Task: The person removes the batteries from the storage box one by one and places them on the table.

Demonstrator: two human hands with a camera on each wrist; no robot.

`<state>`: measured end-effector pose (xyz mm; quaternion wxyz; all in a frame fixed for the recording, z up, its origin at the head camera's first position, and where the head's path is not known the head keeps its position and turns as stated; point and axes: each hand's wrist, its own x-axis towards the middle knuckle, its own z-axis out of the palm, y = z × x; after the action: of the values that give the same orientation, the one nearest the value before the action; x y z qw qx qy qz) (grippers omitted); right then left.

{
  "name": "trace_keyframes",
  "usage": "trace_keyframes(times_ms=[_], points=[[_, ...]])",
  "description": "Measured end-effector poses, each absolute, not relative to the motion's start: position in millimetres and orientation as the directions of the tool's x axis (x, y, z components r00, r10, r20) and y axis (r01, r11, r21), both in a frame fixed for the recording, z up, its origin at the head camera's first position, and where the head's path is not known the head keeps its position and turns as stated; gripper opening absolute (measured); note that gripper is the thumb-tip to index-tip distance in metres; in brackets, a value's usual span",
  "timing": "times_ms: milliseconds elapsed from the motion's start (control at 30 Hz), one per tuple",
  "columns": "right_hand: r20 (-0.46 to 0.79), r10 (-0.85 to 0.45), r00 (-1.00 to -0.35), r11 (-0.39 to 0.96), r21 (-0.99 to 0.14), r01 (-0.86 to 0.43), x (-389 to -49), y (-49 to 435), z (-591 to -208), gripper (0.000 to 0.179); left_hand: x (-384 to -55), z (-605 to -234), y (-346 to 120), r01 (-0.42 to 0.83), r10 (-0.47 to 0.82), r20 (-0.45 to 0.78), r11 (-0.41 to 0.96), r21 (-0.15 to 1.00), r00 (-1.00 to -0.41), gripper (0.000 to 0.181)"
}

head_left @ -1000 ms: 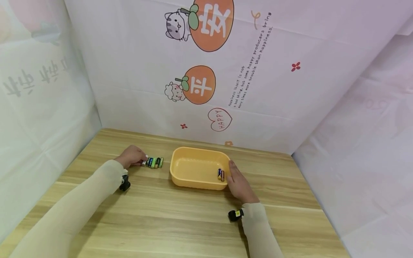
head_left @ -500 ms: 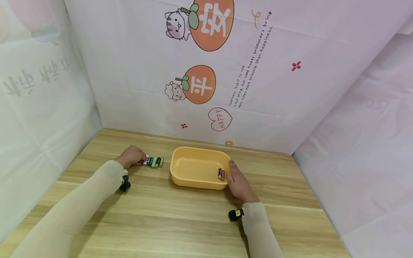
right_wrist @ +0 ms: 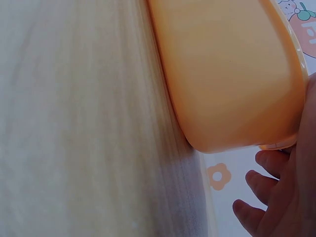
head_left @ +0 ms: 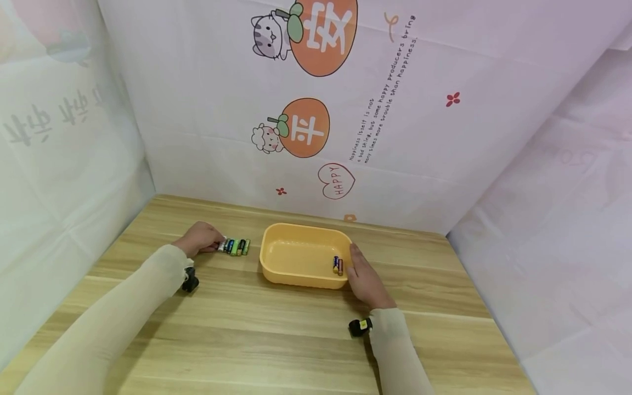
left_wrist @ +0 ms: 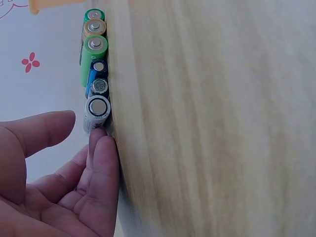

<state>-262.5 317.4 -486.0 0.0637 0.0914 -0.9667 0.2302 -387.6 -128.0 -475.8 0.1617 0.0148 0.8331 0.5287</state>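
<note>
A tight row of batteries [head_left: 236,247] lies side by side on the table, several in green, blue, black and white. At its left end is a white battery [left_wrist: 97,108], its flat end facing the left wrist camera. My left hand [head_left: 201,238] touches this battery with its fingertips [left_wrist: 101,143], while the thumb stands apart from it. To the right of the row sits a yellow plastic box [head_left: 291,278]. Two small batteries [head_left: 338,266], one blue and one reddish-brown, lie inside at its right end. My right hand [head_left: 366,281] rests along the box's right wall, fingers extended.
The wooden table [head_left: 257,340] reaches back to a white printed cloth [head_left: 207,148] hung as a wall. Similar cloth walls stand at left and right. A black wrist camera [head_left: 190,280] sits at the left cuff, another wrist camera [head_left: 359,327] at the right.
The white battery has come in line beside the row and shows more plainly at my left fingertips. My right hand and the yellow box have stayed in place.
</note>
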Motion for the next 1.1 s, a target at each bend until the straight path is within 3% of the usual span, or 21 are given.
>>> trace_keyframes(times_ms=[1100], points=[[0.179, -0.153, -0.972, 0.872, -0.439, -0.218, -262, 319, -487, 0.058, -378, -469, -137, -0.145, 0.237, -0.247, 0.378, 0.914, -0.939, 0.026]])
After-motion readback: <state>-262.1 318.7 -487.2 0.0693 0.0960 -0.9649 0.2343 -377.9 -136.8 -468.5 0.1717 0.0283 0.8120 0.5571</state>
